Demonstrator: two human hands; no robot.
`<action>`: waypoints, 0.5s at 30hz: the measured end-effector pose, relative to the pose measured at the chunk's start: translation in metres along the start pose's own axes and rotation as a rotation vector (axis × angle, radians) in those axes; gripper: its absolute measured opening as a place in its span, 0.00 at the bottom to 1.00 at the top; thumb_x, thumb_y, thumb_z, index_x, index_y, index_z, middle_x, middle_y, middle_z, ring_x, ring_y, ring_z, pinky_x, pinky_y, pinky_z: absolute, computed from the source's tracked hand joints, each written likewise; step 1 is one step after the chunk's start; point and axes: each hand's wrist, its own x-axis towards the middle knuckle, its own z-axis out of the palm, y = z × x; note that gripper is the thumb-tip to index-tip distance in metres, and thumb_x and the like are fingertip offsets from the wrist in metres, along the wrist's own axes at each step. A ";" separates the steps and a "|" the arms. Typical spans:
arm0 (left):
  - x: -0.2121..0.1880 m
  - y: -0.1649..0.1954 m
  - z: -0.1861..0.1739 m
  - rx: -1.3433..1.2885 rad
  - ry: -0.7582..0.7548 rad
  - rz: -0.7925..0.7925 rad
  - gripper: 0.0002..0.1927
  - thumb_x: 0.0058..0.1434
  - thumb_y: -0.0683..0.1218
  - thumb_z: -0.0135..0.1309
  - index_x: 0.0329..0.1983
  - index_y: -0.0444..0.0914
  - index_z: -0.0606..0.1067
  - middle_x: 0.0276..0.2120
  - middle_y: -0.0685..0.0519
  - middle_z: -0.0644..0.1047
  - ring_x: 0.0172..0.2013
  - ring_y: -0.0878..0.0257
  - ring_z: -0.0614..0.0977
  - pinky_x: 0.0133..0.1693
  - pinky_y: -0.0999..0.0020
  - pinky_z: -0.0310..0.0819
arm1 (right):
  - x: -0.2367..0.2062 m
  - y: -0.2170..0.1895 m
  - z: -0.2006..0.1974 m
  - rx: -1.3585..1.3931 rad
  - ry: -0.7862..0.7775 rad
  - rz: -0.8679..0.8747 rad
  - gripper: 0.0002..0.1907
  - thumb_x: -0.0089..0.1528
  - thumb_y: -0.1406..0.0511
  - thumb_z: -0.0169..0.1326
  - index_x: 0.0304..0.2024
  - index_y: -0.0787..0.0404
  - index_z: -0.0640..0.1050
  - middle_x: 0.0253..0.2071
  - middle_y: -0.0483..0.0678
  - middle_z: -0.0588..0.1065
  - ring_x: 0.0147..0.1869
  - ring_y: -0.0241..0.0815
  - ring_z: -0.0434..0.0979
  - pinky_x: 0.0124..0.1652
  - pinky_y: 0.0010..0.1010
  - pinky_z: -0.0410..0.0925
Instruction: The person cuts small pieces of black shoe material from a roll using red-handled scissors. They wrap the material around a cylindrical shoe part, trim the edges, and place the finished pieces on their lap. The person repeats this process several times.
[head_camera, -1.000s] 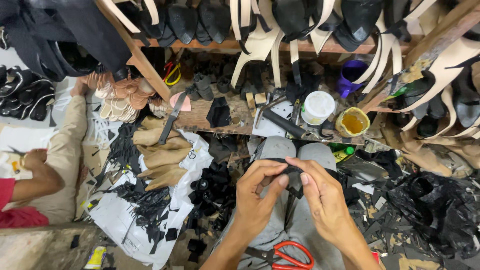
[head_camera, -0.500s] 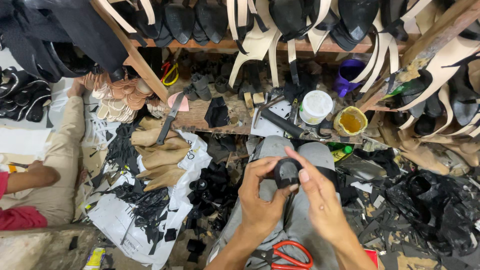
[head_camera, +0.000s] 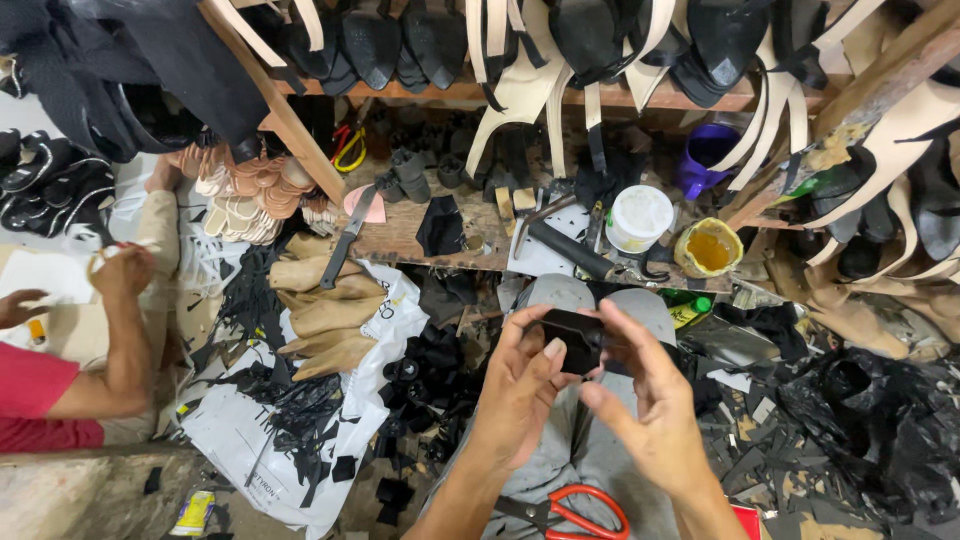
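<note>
Shoe-making workshop, cramped. Rack above me hung w/ black & tan shoe uppers. Wooden bench has a knife, hammer, glue pot, white tub. Black leather scraps all over floor; red-handled scissors on my lap. Stacked tan soles at left.

Black leather piece, small, dark, folded or curved, held up above the lap between both hands' fingertips, roughly level.
</note>
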 end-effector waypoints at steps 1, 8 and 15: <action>0.000 0.000 0.000 -0.051 -0.001 -0.051 0.27 0.66 0.43 0.52 0.67 0.40 0.60 0.52 0.47 0.76 0.44 0.59 0.82 0.48 0.61 0.79 | 0.000 0.000 0.003 -0.056 0.015 0.002 0.40 0.55 0.69 0.63 0.70 0.65 0.66 0.65 0.54 0.73 0.66 0.42 0.72 0.64 0.35 0.62; -0.001 -0.004 -0.006 -0.073 -0.004 -0.150 0.28 0.67 0.42 0.53 0.71 0.38 0.62 0.50 0.51 0.76 0.44 0.66 0.80 0.48 0.67 0.76 | 0.002 -0.006 0.008 -0.204 0.157 -0.021 0.33 0.49 0.71 0.67 0.58 0.63 0.74 0.56 0.49 0.76 0.58 0.40 0.77 0.58 0.32 0.68; -0.001 -0.006 -0.014 -0.059 -0.072 0.018 0.18 0.74 0.43 0.54 0.64 0.36 0.68 0.51 0.53 0.72 0.44 0.69 0.72 0.47 0.74 0.69 | 0.001 -0.014 0.008 -0.489 0.216 -0.137 0.14 0.50 0.70 0.68 0.39 0.60 0.82 0.53 0.50 0.75 0.56 0.44 0.77 0.55 0.32 0.69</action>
